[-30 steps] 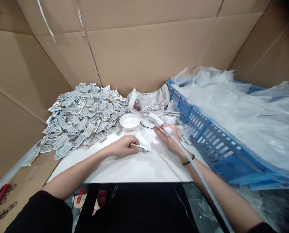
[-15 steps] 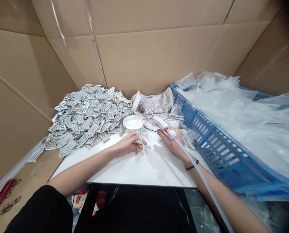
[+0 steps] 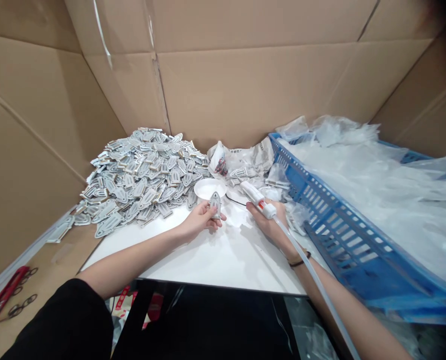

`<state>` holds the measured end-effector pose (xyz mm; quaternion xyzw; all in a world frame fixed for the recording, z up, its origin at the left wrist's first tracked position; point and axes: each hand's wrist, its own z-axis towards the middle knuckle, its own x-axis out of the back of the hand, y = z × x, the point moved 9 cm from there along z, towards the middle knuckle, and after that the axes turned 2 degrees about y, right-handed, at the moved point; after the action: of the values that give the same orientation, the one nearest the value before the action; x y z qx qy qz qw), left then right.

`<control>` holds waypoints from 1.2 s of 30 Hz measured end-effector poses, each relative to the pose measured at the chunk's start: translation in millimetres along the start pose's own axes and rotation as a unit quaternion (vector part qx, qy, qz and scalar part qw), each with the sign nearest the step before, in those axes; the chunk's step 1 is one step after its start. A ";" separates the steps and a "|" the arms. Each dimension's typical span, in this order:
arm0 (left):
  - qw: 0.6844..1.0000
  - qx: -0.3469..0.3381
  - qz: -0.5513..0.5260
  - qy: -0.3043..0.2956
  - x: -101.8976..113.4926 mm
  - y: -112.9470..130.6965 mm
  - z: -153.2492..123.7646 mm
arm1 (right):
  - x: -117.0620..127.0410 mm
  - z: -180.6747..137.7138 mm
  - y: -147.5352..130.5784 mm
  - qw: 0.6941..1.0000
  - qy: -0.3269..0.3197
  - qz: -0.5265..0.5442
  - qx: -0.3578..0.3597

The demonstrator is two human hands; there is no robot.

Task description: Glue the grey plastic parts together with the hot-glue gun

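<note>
My left hand (image 3: 202,220) pinches a small flat grey piece (image 3: 215,204) with a pointed end and slots, held upright between thumb and fingers. My right hand (image 3: 270,222) is wrapped round a white cylindrical tool (image 3: 253,196) with a red-orange part; a clear hose (image 3: 305,260) runs back from it along my forearm. A thin black line reaches left from near my right fingers towards a shallow white dish (image 3: 207,187), which stands just behind the grey piece. To the left lies a large heap of similar grey pieces (image 3: 140,172).
A blue perforated crate (image 3: 330,225) full of clear plastic bags (image 3: 391,185) stands at the right. Crumpled wrapping (image 3: 258,156) lies at the back. Cardboard walls (image 3: 245,90) enclose the white table (image 3: 208,260). At lower left are a red-handled tool (image 3: 11,287) and dark rings (image 3: 22,305).
The grey piece in my left hand has turned slightly and stands a little higher. My right hand keeps the tool in much the same pose. The whole view has shifted slightly.
</note>
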<state>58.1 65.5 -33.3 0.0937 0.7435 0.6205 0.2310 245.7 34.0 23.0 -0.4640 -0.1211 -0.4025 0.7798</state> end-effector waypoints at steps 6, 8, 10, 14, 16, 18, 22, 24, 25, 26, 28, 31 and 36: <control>0.999 -0.016 -0.030 0.008 0.3 4.2 0.2 | 1.4 -0.6 -4.0 1.000 -0.010 -0.001 -0.005; 0.999 -0.031 -0.020 0.011 1.4 6.9 0.4 | 1.5 -0.7 -4.1 1.000 -0.011 0.003 -0.006; 0.999 -0.047 -0.007 0.010 2.0 10.1 0.4 | 1.5 -1.0 -3.6 1.000 -0.011 0.006 -0.007; 0.996 -0.084 0.013 0.020 3.3 19.6 -1.9 | 0.7 -1.5 -3.1 1.000 -0.011 0.003 -0.003; 0.995 -0.091 0.011 0.029 3.6 22.8 -3.4 | -0.7 -1.7 -3.2 1.000 -0.015 0.000 0.002; 0.996 -0.083 -0.008 0.030 2.5 22.9 -4.1 | -1.9 -1.8 -2.8 1.000 -0.018 -0.001 0.003; 0.997 -0.051 -0.053 0.031 1.0 18.3 -3.0 | -2.7 -1.6 -1.2 1.000 -0.018 -0.001 -0.003; 0.997 -0.038 -0.063 0.038 2.4 16.0 -1.9 | -2.3 -1.3 -1.3 1.000 -0.016 -0.005 -0.005; 0.996 -0.031 -0.068 0.042 3.5 14.7 -1.3 | -1.9 -1.1 -1.6 1.000 -0.015 -0.008 -0.005; 0.996 -0.025 -0.072 0.046 4.8 13.6 -0.8 | -1.4 -1.0 -1.9 1.000 -0.014 -0.011 -0.005; 0.996 -0.021 -0.078 0.050 7.0 12.2 0.2 | -1.0 -0.7 -2.6 1.000 -0.012 -0.016 -0.003; 0.996 -0.040 -0.070 0.034 6.8 13.6 1.3 | -1.3 -0.9 -2.6 1.000 -0.011 -0.019 0.000; 0.996 -0.088 0.032 0.004 4.1 21.1 -0.7 | -0.6 -2.1 -0.1 1.000 -0.009 -0.005 -0.013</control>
<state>51.2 71.0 -13.8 0.0944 0.6836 0.6907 0.2158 244.9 32.5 21.6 -0.4769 -0.1253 -0.4037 0.7706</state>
